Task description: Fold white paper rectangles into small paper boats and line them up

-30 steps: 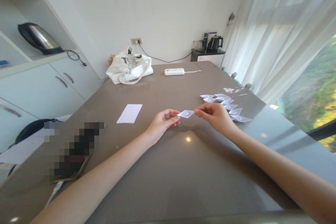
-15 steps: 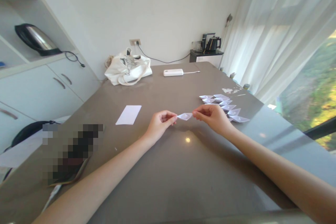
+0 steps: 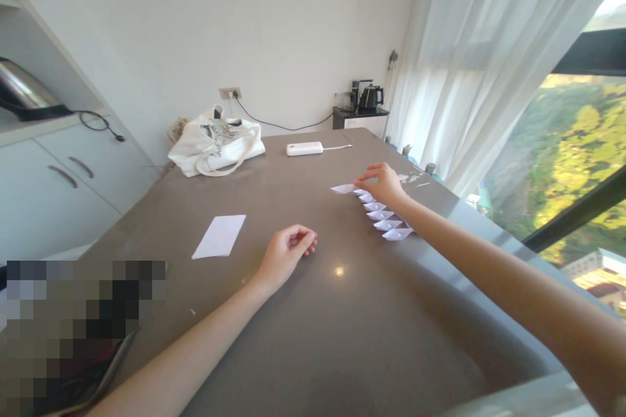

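My right hand [image 3: 384, 184] pinches one tip of a small white folded paper boat [image 3: 343, 189] at the far left end of a group of boats. Just below it, several more paper boats [image 3: 384, 225] stand close together in rows, partly covered by my right hand and forearm. My left hand [image 3: 291, 251] rests over the table with its fingers curled together and nothing visible in them. To its left lies a stack of white paper sheets [image 3: 219, 236].
At the back are a white bag [image 3: 215, 143] and a white power bank [image 3: 304, 148] with a short cable. Paper scraps [image 3: 409, 178] lie beyond the boats. A pixelated dark object [image 3: 92, 345] sits front left on the grey table [image 3: 313, 339].
My left hand has let go of the paper boat. My right hand has carried it away to the far end of the group of boats. The view has turned somewhat right.
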A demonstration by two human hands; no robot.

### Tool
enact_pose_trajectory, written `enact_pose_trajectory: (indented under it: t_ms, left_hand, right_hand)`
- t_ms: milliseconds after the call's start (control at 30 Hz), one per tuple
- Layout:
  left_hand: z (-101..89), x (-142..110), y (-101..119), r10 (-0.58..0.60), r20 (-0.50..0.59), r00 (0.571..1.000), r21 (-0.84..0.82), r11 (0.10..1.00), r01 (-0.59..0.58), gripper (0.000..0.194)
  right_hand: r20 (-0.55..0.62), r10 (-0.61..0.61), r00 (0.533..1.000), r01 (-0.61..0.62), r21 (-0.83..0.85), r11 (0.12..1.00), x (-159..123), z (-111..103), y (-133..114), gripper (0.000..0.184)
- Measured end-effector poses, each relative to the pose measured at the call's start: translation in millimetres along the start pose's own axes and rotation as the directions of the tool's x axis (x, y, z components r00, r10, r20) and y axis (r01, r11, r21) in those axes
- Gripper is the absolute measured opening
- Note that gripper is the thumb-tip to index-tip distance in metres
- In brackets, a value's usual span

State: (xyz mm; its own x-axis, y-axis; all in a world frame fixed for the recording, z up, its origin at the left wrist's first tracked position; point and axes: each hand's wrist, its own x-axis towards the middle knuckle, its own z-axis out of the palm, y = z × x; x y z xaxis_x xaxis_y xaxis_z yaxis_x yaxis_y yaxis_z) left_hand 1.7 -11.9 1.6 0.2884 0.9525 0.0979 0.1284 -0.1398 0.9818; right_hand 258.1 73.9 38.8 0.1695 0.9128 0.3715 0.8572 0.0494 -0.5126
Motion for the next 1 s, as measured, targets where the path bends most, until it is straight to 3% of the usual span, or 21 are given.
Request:
enact_pose_trajectory:
  t_ms: [167, 433, 1000]
  left_hand:
    - [-0.4, 0, 1, -0.012, 0.015, 1.000, 0.011, 1.000, 0.011, 0.027]
    - [-0.5, 1, 2, -0.026, 0.041, 0.999, 0.019, 1.000, 0.025, 0.026]
    - [-1.6, 1, 0, -0.031, 0.039, 0.999, 0.012, 0.999, 0.030, 0.025]
  right_hand:
    - [0.062, 0.019, 0.998, -0.015, -0.068, 0.998, 14, 17, 0, 0.018]
    - [0.122, -0.003, 0.993, 0.020, -0.135, 0.991, 8, 20, 6, 0.015]
    - [0.096, -0.029, 0.995, 0.044, -0.164, 0.986, 12, 21, 5, 0.017]
